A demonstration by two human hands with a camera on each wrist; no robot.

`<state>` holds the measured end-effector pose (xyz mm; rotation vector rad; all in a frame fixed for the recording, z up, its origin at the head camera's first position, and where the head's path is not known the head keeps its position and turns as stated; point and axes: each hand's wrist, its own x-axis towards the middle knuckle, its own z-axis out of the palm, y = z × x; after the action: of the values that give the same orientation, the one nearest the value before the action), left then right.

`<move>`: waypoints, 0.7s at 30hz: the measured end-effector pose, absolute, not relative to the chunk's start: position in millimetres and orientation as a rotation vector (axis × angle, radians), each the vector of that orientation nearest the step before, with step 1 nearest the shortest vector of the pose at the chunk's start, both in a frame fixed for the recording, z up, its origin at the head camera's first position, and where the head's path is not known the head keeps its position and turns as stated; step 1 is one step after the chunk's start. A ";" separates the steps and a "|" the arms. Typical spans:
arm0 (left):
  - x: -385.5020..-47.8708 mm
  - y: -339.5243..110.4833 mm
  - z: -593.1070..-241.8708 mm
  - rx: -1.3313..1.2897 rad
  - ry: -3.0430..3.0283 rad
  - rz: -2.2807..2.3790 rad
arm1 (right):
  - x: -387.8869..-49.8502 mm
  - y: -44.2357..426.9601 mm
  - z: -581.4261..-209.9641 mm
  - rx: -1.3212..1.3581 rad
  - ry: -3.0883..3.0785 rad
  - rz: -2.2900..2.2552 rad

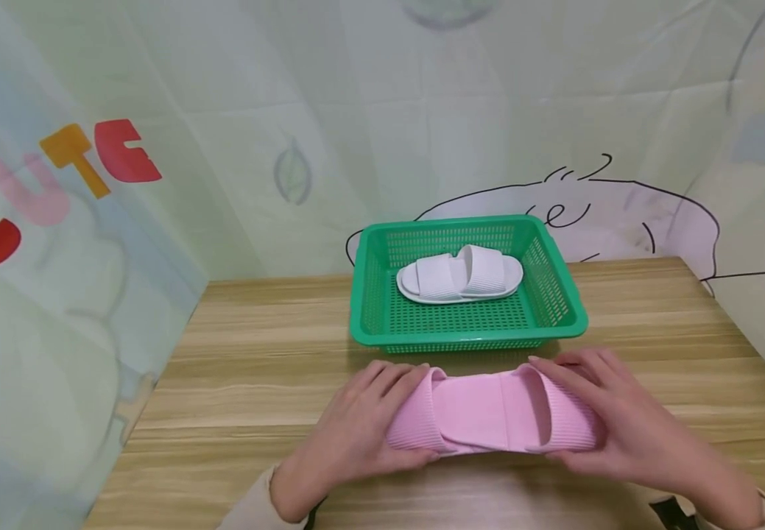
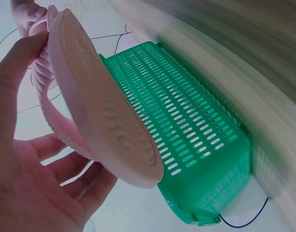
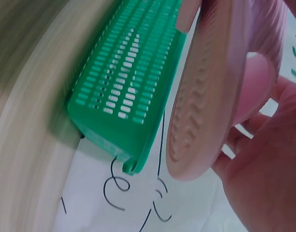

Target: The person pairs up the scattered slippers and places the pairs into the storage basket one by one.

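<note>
Both hands hold a pair of pink slippers (image 1: 475,412) above the table, in front of the basket. The left hand (image 1: 355,427) grips the left end, fingers over the far edge and thumb along the near edge. At the right end the right hand (image 1: 627,434) grips in the same way. In the left wrist view a patterned sole (image 2: 109,111) faces the basket; the right wrist view shows a sole (image 3: 201,96) too. White slippers (image 1: 438,278) lie inside the green basket (image 1: 468,339), in its middle.
The green basket stands near the back of the wooden table (image 1: 256,353), just beyond the hands. A printed cloth (image 1: 236,132) hangs behind the table and along its left side.
</note>
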<state>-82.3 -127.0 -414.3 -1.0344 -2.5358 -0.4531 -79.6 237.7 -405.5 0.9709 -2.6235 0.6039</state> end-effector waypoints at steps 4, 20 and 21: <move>-81.7 -126.3 -412.8 -1.040 -2.531 -0.441 | -79.2 231.5 -403.6 0.968 -2.623 0.560; -81.2 -117.3 -410.3 -1.042 -2.537 -0.447 | -77.5 217.5 -399.9 0.967 -2.617 0.561; -81.2 -117.0 -409.7 -1.043 -2.539 -0.443 | -77.6 217.4 -400.0 0.965 -2.619 0.562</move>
<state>-81.2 -117.0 -409.7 -1.0433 -2.5390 -0.4427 -77.6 217.4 -400.0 0.9654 -2.6190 0.5622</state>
